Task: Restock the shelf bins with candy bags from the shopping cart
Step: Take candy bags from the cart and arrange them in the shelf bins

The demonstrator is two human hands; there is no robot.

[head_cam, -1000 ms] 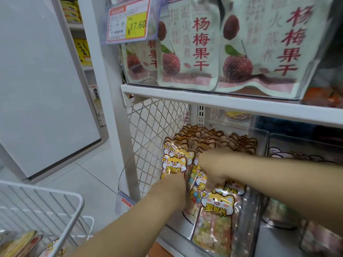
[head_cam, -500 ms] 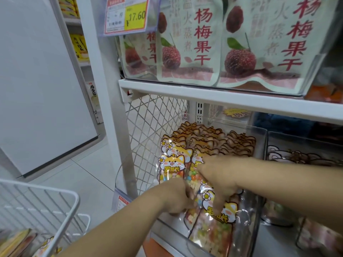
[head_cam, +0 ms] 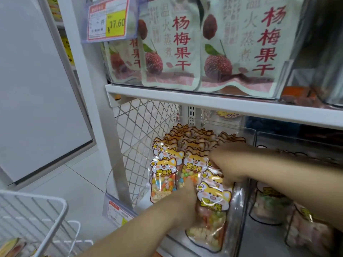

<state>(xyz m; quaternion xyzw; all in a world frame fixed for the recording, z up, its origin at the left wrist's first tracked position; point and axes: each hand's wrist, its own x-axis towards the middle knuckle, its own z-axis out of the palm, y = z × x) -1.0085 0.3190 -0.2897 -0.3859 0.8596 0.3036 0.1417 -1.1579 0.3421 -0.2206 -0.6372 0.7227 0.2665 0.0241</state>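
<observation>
- Front candy bag (head_cam: 211,216): lies in the clear bin (head_cam: 239,210) on the lower shelf (head_cam: 263,242), lower centre-right of frame. Long axis runs up-frame, cartoon header at the far end, leaning on the row of candy bags (head_cam: 194,141) packed behind it.
- Left hand (head_cam: 180,206): just left of that bag, touching its left edge. One finger is straight and points up-frame, between the front bag and the left-column bag (head_cam: 163,179). The other fingers are hidden, so I cannot tell whether the grip is closed on anything.
- Right hand (head_cam: 230,164): up-frame of the header, laid over the tops of the bags behind. Fingers bend down toward the header but are motion-blurred; grip state cannot be told.
- Judgement: the bag sits between the two grips, with the left nearer its body and the right nearer its header. Seating it probably means a push along the long axis, toward the row.
- Shopping cart (head_cam: 61,206): lower left of frame, well apart from the bin. More packets (head_cam: 13,245) show at the bottom-left corner.
- Neighbouring bin (head_cam: 269,210), right of frame, holds other bags.
</observation>
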